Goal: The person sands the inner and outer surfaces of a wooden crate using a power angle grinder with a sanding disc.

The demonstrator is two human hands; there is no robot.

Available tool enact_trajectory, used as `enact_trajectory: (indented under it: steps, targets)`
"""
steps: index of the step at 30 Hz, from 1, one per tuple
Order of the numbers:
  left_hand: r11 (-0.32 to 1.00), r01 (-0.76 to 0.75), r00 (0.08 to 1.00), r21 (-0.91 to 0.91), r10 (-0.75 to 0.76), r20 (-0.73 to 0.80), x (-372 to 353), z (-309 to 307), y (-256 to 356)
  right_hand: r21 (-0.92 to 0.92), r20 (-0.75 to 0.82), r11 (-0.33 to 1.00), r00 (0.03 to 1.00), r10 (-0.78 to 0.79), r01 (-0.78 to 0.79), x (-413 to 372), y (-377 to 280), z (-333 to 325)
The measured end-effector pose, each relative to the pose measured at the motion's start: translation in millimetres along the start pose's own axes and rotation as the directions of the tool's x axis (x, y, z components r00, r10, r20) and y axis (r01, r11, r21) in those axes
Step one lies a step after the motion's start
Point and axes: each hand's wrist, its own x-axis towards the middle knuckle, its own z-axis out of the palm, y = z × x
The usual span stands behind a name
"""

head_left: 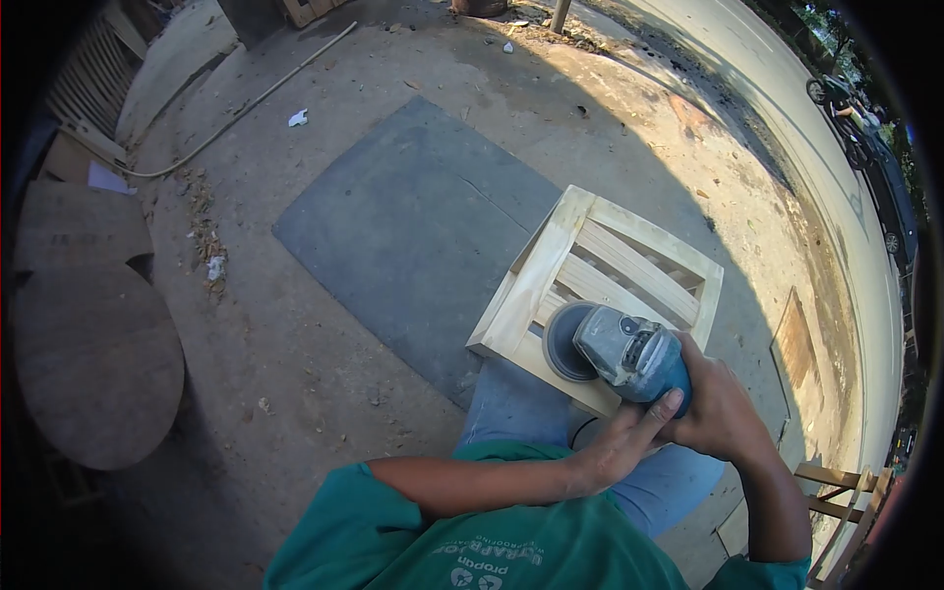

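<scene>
A blue and grey angle grinder (634, 356) rests its round disc (570, 341) on the near left part of a pale slatted wooden frame (546, 261). The frame lies tilted across my lap, over the jeans (511, 403). My right hand (718, 408) is wrapped round the rear of the grinder's body. Against the underside and rear of the tool, close beside the right hand, my left hand (629, 433) is pressed with its thumb up along the body.
A grey flat sheet (403, 226) lies on the ground ahead. Rounded brown boards (98, 354) stand at the left, near a long thin hose (256, 103). Wooden bars (836, 482) are at the lower right. A road (787, 88) with parked vehicles runs along the right.
</scene>
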Motion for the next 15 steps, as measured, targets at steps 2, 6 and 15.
enact_trajectory:
  steps: [2,6,15]
  targets:
    - [1.0,0.022,1.0,0.009,-0.022,0.006,2,3,-3,0.001,-0.017,1.0,1.0,0.019,-0.019,-6,6,1]
    - [0.993,0.066,0.996,0.1,-0.072,0.053,5,4,-16,0.034,-0.052,0.999,0.998,0.039,-0.037,-22,13,5]
    - [0.976,0.148,0.978,0.161,-0.168,0.121,12,16,-51,0.159,-0.131,0.973,0.974,0.187,-0.165,-65,42,24]
